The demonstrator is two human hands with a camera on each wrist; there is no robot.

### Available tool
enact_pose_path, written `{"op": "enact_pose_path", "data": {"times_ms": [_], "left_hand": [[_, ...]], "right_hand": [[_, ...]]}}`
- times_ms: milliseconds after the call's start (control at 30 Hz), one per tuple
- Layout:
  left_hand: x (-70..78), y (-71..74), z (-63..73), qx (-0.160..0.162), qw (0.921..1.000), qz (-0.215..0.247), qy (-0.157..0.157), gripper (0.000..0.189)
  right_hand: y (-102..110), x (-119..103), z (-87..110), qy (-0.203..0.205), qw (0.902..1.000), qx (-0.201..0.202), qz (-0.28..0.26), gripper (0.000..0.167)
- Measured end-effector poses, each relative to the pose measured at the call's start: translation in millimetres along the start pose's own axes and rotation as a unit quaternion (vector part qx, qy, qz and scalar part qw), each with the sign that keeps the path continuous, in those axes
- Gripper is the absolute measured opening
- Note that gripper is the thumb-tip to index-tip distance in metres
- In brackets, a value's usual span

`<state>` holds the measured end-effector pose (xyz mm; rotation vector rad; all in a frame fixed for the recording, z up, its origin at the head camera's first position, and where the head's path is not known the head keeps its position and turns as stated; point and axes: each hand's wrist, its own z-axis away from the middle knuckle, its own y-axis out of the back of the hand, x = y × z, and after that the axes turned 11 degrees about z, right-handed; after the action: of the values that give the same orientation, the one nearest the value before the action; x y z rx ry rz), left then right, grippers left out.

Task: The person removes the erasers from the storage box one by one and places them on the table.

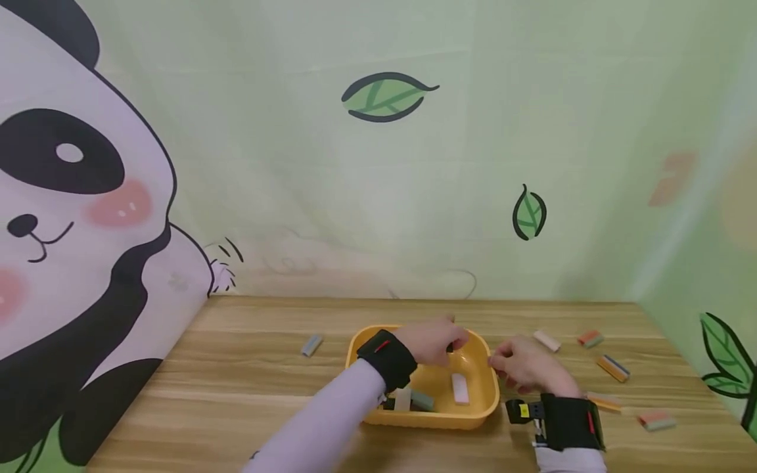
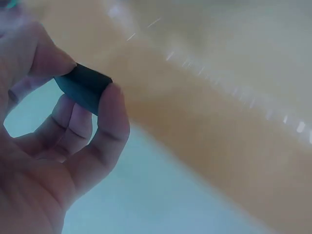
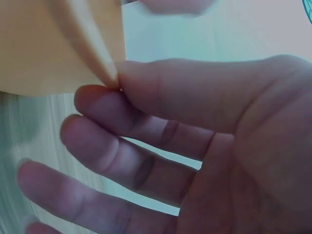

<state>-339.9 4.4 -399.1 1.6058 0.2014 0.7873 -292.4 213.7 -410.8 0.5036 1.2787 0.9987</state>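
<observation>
Fingers of the left hand pinch a dark block over the yellow basket, while the right hand pinches its rim. Loose blocks dot the wood-grain table before a pale green backdrop printed with a panda.

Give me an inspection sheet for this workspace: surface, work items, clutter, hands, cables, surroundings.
Surface: wood-grain table.
Work items: yellow basket with several small blocks inside; a dark block held.
Clutter: one grayish block left of the basket, at least five loose blocks to its right.
Hands: left hand pinches the dark block; right hand pinches the basket's rim.
Cables: nothing clearly seen.
Surroundings: backdrop printed with panda and leaves.
</observation>
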Motion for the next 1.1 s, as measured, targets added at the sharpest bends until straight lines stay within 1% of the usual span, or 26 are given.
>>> {"op": "enact_pose_path", "data": {"times_ms": [67, 100, 133, 167, 233, 300, 367, 467, 533, 633, 700, 800, 867, 933, 1100], "left_hand": [[-0.2, 17.3, 11.2, 0.016, 0.9997, 0.014, -0.010, 0.025], [0.1, 26.7, 19.1, 0.024, 0.9995, 0.019, -0.005, 0.026], [-0.4, 35.8, 28.3, 0.034, 0.9993, 0.018, 0.001, 0.026], [-2.2, 44.0, 38.2, 0.045, 0.9988, 0.015, 0.014, 0.026], [-10.6, 58.2, 58.9, 0.064, 0.9970, 0.014, 0.042, 0.027], [-23.6, 69.4, 81.4, 0.079, 0.9941, 0.023, 0.071, 0.028], [-41.2, 77.4, 103.6, 0.091, 0.9912, 0.036, 0.089, 0.027], [-70.8, 83.7, 136.8, 0.109, 0.9862, 0.053, 0.112, 0.025], [-90.4, 84.1, 157.1, 0.123, 0.9818, 0.060, 0.132, 0.024], [-114.9, 80.2, 184.0, 0.144, 0.9743, 0.067, 0.160, 0.023], [-128.8, 75.4, 200.5, 0.153, 0.9699, 0.069, 0.176, 0.023], [-143.4, 67.8, 223.4, 0.161, 0.9630, 0.072, 0.204, 0.022], [-151.7, 62.1, 234.6, 0.162, 0.9604, 0.065, 0.217, 0.022], [-158.2, 56.4, 242.7, 0.166, 0.9592, 0.055, 0.222, 0.022], [-171.8, 40.5, 253.8, 0.168, 0.9588, 0.037, 0.226, 0.023]], "right_hand": [[-1, 0, -0.6, 0.000, 1.0000, 0.001, -0.001, 0.022], [-1, 0, -0.7, 0.002, 1.0000, 0.000, 0.000, 0.022], [-2, 0, -0.9, 0.005, 1.0000, -0.001, 0.000, 0.022], [-2, -1, -1.0, 0.010, 0.9999, -0.001, 0.001, 0.022], [-4, -2, -1.3, 0.008, 1.0000, 0.000, -0.001, 0.021], [-5, -2, -1.6, 0.004, 1.0000, -0.002, -0.001, 0.020], [-5, -2, -1.2, 0.002, 1.0000, -0.002, 0.000, 0.021], [-4, -1, -0.4, 0.000, 1.0000, -0.004, -0.002, 0.021], [-2, 0, 0.5, 0.002, 1.0000, -0.005, -0.003, 0.021], [-1, 1, 1.4, 0.003, 1.0000, -0.005, -0.004, 0.021], [-1, 0, 1.2, -0.001, 1.0000, -0.005, -0.001, 0.020], [-1, -1, 0.2, -0.006, 1.0000, -0.006, -0.001, 0.019], [-2, -1, -0.5, -0.008, 0.9999, -0.007, -0.001, 0.019], [-3, 0, -1.0, -0.007, 0.9999, -0.008, 0.002, 0.019], [-2, 0, -0.6, 0.000, 0.9999, -0.004, 0.016, 0.022]]}}
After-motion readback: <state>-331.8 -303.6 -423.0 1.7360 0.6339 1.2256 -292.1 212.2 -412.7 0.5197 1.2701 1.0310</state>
